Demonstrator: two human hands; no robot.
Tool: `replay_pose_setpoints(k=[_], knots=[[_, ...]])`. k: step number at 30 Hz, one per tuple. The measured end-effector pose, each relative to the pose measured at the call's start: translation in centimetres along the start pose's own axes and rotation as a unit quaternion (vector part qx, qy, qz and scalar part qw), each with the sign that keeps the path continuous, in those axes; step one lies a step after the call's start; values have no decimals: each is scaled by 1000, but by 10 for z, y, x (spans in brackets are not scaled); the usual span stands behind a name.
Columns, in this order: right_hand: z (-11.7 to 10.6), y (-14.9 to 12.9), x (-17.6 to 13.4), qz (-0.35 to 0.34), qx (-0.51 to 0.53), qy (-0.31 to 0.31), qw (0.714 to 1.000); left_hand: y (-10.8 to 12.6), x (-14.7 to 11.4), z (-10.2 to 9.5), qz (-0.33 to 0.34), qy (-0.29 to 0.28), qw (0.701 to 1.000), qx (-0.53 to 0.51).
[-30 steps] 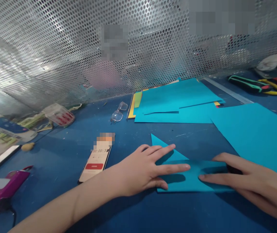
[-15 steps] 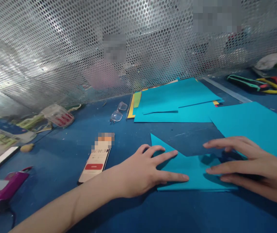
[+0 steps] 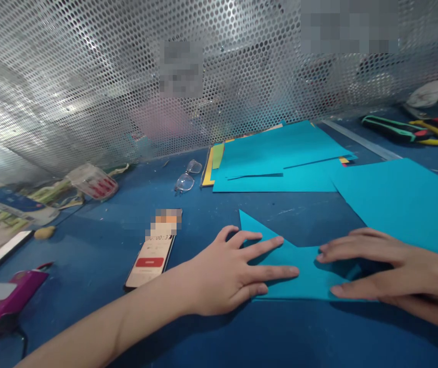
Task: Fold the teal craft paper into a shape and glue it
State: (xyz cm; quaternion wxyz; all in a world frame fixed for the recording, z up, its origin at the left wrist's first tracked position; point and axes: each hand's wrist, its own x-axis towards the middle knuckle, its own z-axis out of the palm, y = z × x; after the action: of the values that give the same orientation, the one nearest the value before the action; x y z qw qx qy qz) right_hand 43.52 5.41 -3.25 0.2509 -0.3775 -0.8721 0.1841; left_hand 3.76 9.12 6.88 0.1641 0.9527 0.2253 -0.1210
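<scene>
Nearest the viewer, the left hand (image 3: 222,276) lies flat, fingers spread, pressing the left part of a folded turquoise paper (image 3: 303,271) on the blue table (image 3: 211,337); at its 3 o'clock the right hand (image 3: 391,276) rests on the paper's right part, fingers slightly apart and extended, gripping nothing. The sheet looks light, thin and easily creased, likely to slide on the smooth top, so it is best pinned by flat fingertips and lifted at a free edge or the point at 11 o'clock. Farther off lie a phone (image 3: 152,255), glasses (image 3: 187,177), a paper stack (image 3: 280,158) and scissors (image 3: 410,130).
</scene>
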Motion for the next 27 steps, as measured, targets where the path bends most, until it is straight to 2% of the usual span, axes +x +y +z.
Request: replay_pose_setpoints(k=[3, 6, 9, 12, 15, 18, 23, 25, 27], knots=[[-1, -3, -3, -41, -40, -43, 997, 0, 0, -2, -4, -7, 1000, -3], [-4, -6, 1, -152, -142, -92, 974, 0, 0, -5, -8, -18, 1000, -11], [-7, -6, 5, -186, -193, -90, 959, -1, 0, -7, -5, -16, 1000, -24], [-1, -4, 0, -154, -145, -83, 974, -2, -1, -6, -7, -17, 999, -30], [13, -5, -13, -49, -47, -14, 998, -2, -2, -6, -10, -16, 999, -36], [30, -7, -25, 17, -17, 39, 999, -1, -2, -6, -10, -19, 999, -41], [41, -6, -33, 17, -27, 51, 998, 2, -2, -6, -21, -32, 999, -35], [36, -6, -29, 17, -27, 54, 998, 3, -3, -5, -16, -22, 999, -35], [26, -7, -20, -23, -48, 20, 998, 4, -3, -4, 2, -6, 1000, -29]])
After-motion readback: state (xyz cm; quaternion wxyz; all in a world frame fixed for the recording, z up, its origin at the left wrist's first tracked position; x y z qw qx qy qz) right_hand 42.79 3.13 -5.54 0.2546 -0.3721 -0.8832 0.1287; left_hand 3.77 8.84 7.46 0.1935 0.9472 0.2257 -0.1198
